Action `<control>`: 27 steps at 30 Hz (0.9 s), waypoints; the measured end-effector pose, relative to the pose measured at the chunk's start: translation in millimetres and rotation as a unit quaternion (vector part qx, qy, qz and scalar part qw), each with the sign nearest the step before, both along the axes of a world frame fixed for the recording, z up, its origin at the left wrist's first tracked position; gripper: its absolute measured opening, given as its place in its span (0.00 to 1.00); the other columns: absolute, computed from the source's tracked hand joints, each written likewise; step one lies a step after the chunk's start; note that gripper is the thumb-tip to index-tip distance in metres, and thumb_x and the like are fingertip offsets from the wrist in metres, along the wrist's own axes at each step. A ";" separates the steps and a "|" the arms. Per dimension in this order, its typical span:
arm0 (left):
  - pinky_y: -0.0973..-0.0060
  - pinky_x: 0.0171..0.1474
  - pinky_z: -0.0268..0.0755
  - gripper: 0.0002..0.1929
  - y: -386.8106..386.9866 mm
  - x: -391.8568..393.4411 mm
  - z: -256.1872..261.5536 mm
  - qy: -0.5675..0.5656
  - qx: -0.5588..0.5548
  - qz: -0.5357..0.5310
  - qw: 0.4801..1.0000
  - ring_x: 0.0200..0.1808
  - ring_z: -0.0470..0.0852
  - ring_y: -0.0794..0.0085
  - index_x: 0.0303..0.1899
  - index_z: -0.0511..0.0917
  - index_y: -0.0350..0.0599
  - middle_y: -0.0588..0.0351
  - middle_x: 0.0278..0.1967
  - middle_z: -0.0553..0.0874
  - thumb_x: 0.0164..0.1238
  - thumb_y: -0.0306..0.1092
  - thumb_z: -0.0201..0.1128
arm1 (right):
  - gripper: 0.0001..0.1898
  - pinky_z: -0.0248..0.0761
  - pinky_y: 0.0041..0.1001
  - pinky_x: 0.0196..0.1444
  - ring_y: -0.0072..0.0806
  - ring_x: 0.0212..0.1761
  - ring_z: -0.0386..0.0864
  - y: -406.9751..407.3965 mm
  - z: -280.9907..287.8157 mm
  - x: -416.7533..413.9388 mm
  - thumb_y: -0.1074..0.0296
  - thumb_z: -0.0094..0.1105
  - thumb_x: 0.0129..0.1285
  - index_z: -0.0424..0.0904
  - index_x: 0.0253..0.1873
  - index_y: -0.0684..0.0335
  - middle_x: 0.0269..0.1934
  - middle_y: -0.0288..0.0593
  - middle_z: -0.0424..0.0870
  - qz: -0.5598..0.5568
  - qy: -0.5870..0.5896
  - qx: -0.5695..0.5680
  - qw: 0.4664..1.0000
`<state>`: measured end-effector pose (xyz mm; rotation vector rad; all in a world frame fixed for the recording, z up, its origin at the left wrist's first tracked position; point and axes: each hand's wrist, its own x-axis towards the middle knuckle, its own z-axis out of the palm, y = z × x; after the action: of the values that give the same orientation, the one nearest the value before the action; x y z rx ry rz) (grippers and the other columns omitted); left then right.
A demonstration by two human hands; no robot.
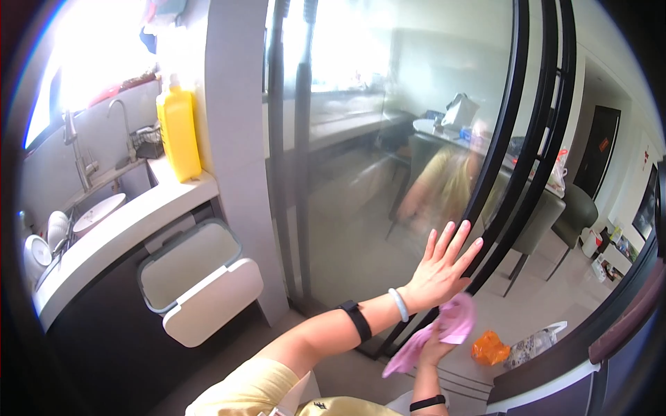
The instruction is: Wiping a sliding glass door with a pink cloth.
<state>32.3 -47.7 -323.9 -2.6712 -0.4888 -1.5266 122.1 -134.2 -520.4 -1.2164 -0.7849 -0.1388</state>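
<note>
My left hand (441, 265) is spread flat, fingers apart, at the black-framed edge of a sliding glass door (354, 208); its fingertips overlap the dark upright frame (499, 135). A pale bangle (398, 304) circles that wrist. Just below it, my right hand (436, 349) grips a pink cloth (458, 317), which bunches up above the fingers and hangs down to the left. Whether the cloth touches the door frame I cannot tell. The glass carries a blurred reflection of a person in a yellow top.
On the left, a white counter (125, 213) holds a yellow bottle (178, 135) beside a sink with dishes. An open-lidded bin (192, 265) hangs below it. Chairs (577, 213) stand beyond the door. An orange bag (490, 348) and a clear plastic bag (533, 344) lie on the floor.
</note>
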 end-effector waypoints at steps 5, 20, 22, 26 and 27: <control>0.52 0.79 0.31 0.33 26.7 11.5 -20.2 0.031 0.133 0.154 0.979 0.80 0.47 0.50 0.72 0.68 0.56 0.47 0.77 0.58 0.62 0.33 0.61 | 0.38 0.58 0.43 0.75 0.44 0.73 0.66 23.9 109.9 19.8 0.76 0.64 0.63 0.55 0.76 0.67 0.73 0.52 0.65 -0.040 -0.101 0.117 0.987; 0.51 0.77 0.40 0.37 49.9 -7.1 -12.8 0.038 0.162 0.160 0.973 0.78 0.53 0.44 0.70 0.71 0.56 0.38 0.75 0.61 0.52 0.31 0.66 | 0.47 0.63 0.51 0.66 0.58 0.65 0.68 79.1 100.6 72.6 0.64 0.73 0.54 0.53 0.76 0.59 0.65 0.59 0.67 -0.179 -0.271 0.083 0.942; 0.51 0.78 0.37 0.37 56.3 -10.1 -16.0 0.038 0.159 0.165 0.973 0.79 0.51 0.45 0.70 0.71 0.56 0.38 0.76 0.58 0.53 0.31 0.65 | 0.45 0.63 0.50 0.66 0.57 0.65 0.68 77.0 109.9 62.7 0.62 0.74 0.54 0.57 0.75 0.60 0.64 0.58 0.69 -0.164 -0.253 0.071 0.951; 0.52 0.78 0.34 0.37 60.4 -17.5 -16.7 0.045 0.156 0.169 0.972 0.80 0.49 0.45 0.71 0.70 0.56 0.37 0.77 0.57 0.54 0.31 0.65 | 0.47 0.60 0.51 0.68 0.57 0.67 0.66 72.5 118.8 56.8 0.70 0.74 0.54 0.52 0.76 0.58 0.65 0.56 0.67 -0.157 -0.280 0.022 0.947; 0.52 0.78 0.34 0.37 61.7 -17.1 -16.6 0.049 0.147 0.163 0.974 0.80 0.49 0.45 0.71 0.70 0.56 0.37 0.77 0.57 0.54 0.31 0.65 | 0.47 0.60 0.51 0.68 0.57 0.67 0.66 71.0 118.5 58.7 0.70 0.74 0.54 0.52 0.76 0.58 0.65 0.56 0.67 -0.159 -0.279 0.011 0.947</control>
<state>15.2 14.0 -340.5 -2.2934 -0.6052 -1.2582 180.8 -63.2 -401.9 -1.2905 -1.0630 -0.7822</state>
